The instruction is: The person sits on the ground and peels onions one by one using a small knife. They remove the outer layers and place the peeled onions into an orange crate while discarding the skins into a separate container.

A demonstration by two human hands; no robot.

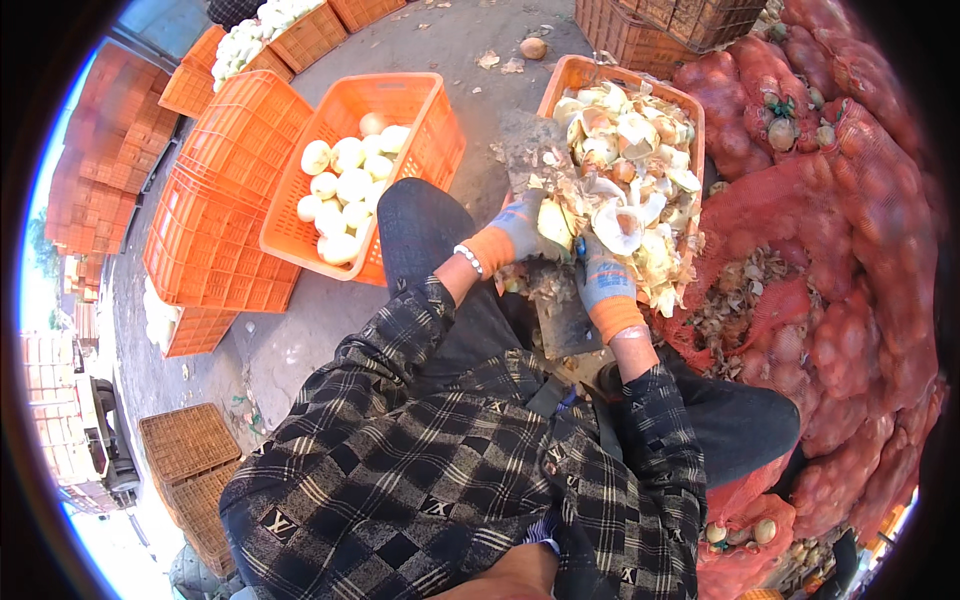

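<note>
My left hand [520, 227], in a grey glove with an orange cuff, is closed around a pale yellow-green onion [556, 223]. Close beside it, my right hand [606, 276] in a matching glove grips a small tool with a blue handle [580, 246]; its blade cannot be made out. Both hands are over a dirty board [566, 330] strewn with dry skins. Beyond them an orange plastic crate [700, 150] is heaped with onion peels [630, 165]. To the left stands another orange crate [442, 135] partly filled with peeled white onions [352, 184].
Red mesh sacks of onions [877, 225] are piled along the right side. Stacked orange crates [225, 202] stand at the left, with brown crates [191, 442] lower down. More crates [637, 37] are at the top. One loose onion [533, 49] lies on the ground.
</note>
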